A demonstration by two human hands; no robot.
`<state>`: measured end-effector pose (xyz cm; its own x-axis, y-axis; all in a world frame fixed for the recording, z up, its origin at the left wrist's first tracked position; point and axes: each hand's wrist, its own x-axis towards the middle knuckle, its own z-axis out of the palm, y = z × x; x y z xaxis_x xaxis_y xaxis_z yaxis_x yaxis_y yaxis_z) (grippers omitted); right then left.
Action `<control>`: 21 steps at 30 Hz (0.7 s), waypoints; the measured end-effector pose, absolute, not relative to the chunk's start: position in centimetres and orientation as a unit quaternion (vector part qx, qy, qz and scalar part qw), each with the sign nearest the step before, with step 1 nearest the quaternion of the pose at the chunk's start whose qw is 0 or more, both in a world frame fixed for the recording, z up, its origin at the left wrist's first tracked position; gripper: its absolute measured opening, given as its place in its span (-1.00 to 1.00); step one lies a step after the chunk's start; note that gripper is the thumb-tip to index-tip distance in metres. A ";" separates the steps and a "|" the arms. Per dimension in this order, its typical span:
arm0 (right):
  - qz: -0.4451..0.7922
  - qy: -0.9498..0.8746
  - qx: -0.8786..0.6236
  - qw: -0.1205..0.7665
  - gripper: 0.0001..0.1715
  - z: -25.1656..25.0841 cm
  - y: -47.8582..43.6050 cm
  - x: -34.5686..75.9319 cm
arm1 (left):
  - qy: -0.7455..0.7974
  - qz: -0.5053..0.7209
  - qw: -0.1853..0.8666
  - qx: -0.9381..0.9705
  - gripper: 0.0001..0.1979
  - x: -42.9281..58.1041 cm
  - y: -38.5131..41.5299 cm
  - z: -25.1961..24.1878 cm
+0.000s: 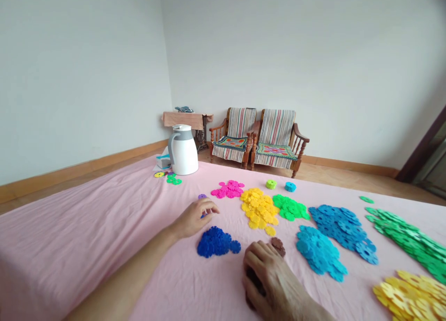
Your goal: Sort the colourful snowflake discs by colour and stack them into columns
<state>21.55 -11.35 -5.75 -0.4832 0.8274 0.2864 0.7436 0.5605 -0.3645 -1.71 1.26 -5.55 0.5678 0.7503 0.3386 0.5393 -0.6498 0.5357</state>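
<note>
My left hand (197, 217) hovers above the pink cloth with its fingers loosely bent and apart from the thumb, and I see nothing held in it. Beside and partly behind it are a purple disc (202, 196) and a bit of blue. Just below lies a heap of dark blue snowflake discs (215, 242). My right hand (268, 277) rests on the cloth with its fingers curled inward. The space under its palm is dark, and whatever it grips is hidden. Brown snowflake discs (278, 246) lie against its far side.
Heaps of pink (228, 189), yellow (258, 208), green (290, 206), light blue (319, 251) and blue discs (343, 230) spread across the cloth (104, 228). Larger green (411, 237) and yellow heaps (414, 293) lie right. A white jug (184, 153) stands at the far edge; two chairs are beyond.
</note>
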 end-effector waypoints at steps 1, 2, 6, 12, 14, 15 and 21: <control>0.095 -0.855 -0.461 0.219 -0.93 -5.6 -11.4 21.6 | 0.390 0.257 0.192 0.863 -0.82 -2.5 1.7 -5.5; 0.095 -0.853 -0.463 0.220 -0.92 -5.5 -11.4 21.7 | 0.401 0.242 0.191 0.863 -0.80 -3.3 2.0 -5.4; 0.094 -0.851 -0.462 0.229 -0.89 -5.2 -11.4 21.9 | 0.414 0.188 0.175 0.873 -0.76 -5.0 2.5 -5.0; 0.088 -0.851 -0.460 0.238 -0.86 -5.4 -11.4 21.9 | 0.425 0.182 0.158 0.873 -0.83 -4.7 2.5 -5.8; 0.090 -0.850 -0.463 0.234 -0.86 -5.4 -11.4 21.9 | 0.426 0.179 0.154 0.873 -0.83 -4.7 2.6 -6.0; 0.092 -0.850 -0.464 0.232 -0.86 -5.5 -11.4 21.9 | 0.426 0.177 0.153 0.874 -0.82 -4.7 2.7 -6.1; 0.100 -0.849 -0.466 0.229 -0.86 -5.8 -11.3 22.1 | 0.399 0.190 0.176 0.880 -0.86 -3.9 1.7 -4.8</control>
<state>22.07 -11.30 -5.75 -0.4608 0.8368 0.2958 0.7448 0.5458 -0.3839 -3.93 1.66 -4.80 0.6098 0.7684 0.1944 0.6347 -0.6203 0.4609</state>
